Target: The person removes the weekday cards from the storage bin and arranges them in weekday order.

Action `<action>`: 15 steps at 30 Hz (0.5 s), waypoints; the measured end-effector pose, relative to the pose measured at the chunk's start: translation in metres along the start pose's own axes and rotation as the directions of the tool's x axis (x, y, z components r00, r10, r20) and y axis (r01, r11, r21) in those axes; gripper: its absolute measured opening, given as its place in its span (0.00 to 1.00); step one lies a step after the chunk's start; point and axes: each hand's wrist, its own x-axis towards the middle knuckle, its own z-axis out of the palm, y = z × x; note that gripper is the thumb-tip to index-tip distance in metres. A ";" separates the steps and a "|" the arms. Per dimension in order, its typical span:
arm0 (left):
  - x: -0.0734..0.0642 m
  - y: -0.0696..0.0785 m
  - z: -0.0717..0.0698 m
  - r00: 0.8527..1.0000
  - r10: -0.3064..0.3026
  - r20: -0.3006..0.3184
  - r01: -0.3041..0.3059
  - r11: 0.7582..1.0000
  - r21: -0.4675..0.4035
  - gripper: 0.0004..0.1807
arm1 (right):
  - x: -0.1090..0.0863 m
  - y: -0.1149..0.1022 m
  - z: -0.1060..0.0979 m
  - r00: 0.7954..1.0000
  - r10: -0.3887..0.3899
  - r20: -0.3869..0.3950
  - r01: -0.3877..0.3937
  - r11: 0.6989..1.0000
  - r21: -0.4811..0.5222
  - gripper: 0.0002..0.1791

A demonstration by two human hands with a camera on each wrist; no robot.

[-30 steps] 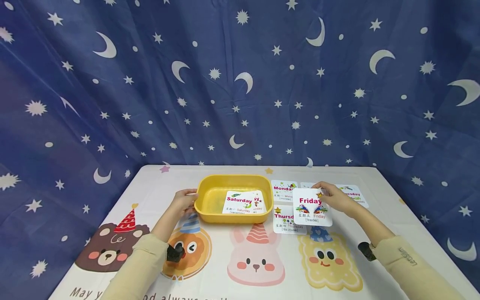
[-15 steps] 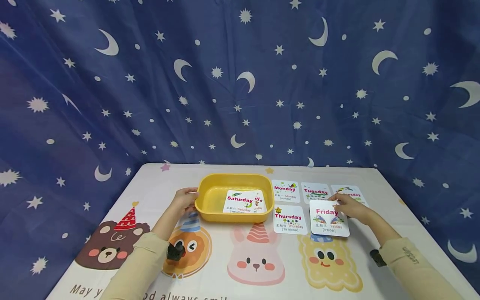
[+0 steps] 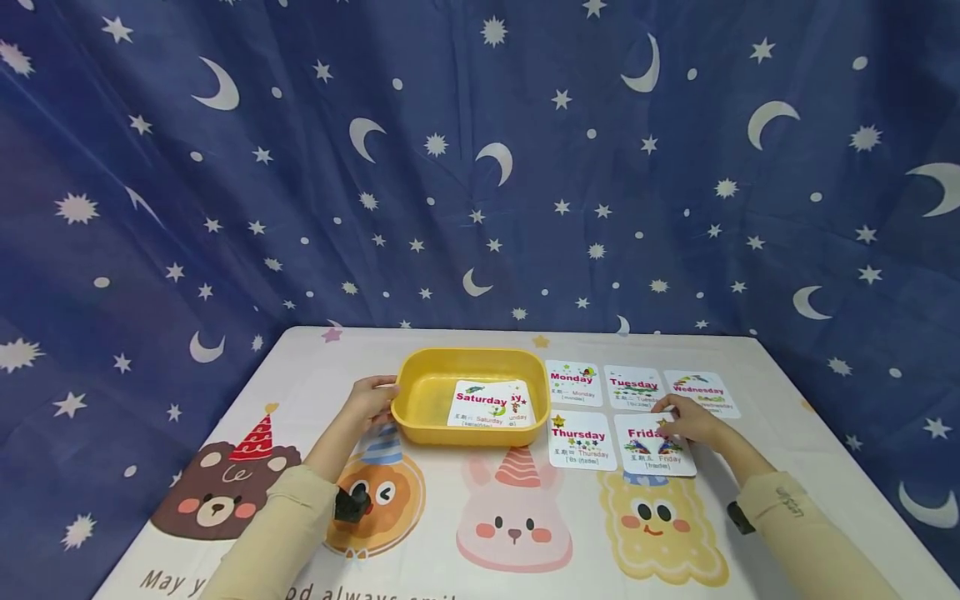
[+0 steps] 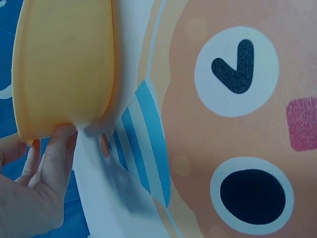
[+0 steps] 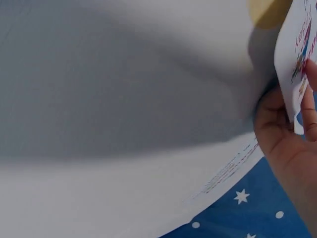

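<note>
My left hand [image 3: 369, 402] grips the left end of a yellow plastic basin [image 3: 450, 436], thumb at the rim and fingers against the wall in the left wrist view. Inside the basin lies a Saturday card [image 3: 476, 410], overlapping another card mostly hidden beneath it. My right hand [image 3: 693, 423] pinches the upper right edge of a white Friday card [image 3: 651, 457]. That card sits right of the Thursday card [image 3: 581, 454], below the Tuesday card [image 3: 632, 398]. In the right wrist view the Friday card [image 5: 290, 49] stands tilted between thumb and fingers.
A Monday card [image 3: 573, 394] and a Wednesday card [image 3: 701, 402] flank the Tuesday card in the back row. The white tablecloth [image 3: 420, 542] carries printed cartoon animals. Behind the table hangs a blue curtain [image 3: 420, 275] with moons and stars.
My right hand has carried the Friday card rightward and down from over the Thursday card, uncovering Thursday and Tuesday. The left hand has stayed on the basin.
</note>
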 end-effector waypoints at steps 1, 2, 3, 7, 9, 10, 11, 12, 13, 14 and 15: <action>0.000 0.000 0.001 1.000 0.001 0.004 -0.001 1.000 0.005 0.22 | -0.001 -0.001 0.001 1.000 -0.008 -0.016 0.008 1.000 -0.017 0.17; 0.000 0.001 0.001 1.000 0.002 0.004 -0.002 1.000 0.006 0.22 | -0.002 -0.002 0.001 0.999 -0.016 -0.030 0.015 0.999 -0.033 0.16; 0.000 0.001 0.002 1.000 0.005 0.004 -0.005 1.000 0.004 0.22 | -0.003 -0.003 0.002 0.999 -0.027 -0.043 0.024 0.998 -0.056 0.16; 0.000 -0.001 0.003 1.000 0.014 0.020 -0.015 1.000 0.007 0.23 | -0.008 -0.009 0.006 0.995 -0.059 -0.074 0.044 0.982 -0.185 0.15; 0.000 -0.002 0.002 1.000 0.011 0.022 -0.011 1.000 0.004 0.22 | -0.010 -0.012 0.009 0.994 -0.068 -0.083 0.044 0.963 -0.265 0.16; -0.001 -0.002 0.002 1.000 0.011 0.025 -0.011 1.000 0.001 0.23 | -0.011 -0.014 0.010 0.994 -0.069 -0.085 0.041 0.954 -0.296 0.16; -0.001 -0.002 0.001 1.000 0.015 0.027 -0.015 1.000 -0.002 0.23 | -0.011 -0.015 0.011 0.993 -0.076 -0.089 0.043 0.944 -0.328 0.16; -0.001 -0.002 0.001 1.000 0.016 0.023 -0.016 1.000 -0.005 0.23 | -0.011 -0.016 0.011 0.992 -0.086 -0.089 0.050 0.936 -0.349 0.16; -0.001 -0.002 0.001 1.000 0.019 0.018 -0.018 1.000 -0.006 0.23 | -0.010 -0.017 0.012 0.992 -0.088 -0.093 0.049 0.932 -0.359 0.16; -0.001 -0.002 0.000 1.000 0.022 0.015 -0.022 1.000 -0.006 0.23 | -0.010 -0.017 0.012 0.992 -0.089 -0.092 0.050 0.933 -0.356 0.16; -0.001 -0.001 0.001 1.000 0.024 0.014 -0.024 1.000 -0.006 0.23 | -0.010 -0.016 0.011 0.992 -0.092 -0.090 0.055 0.933 -0.354 0.16</action>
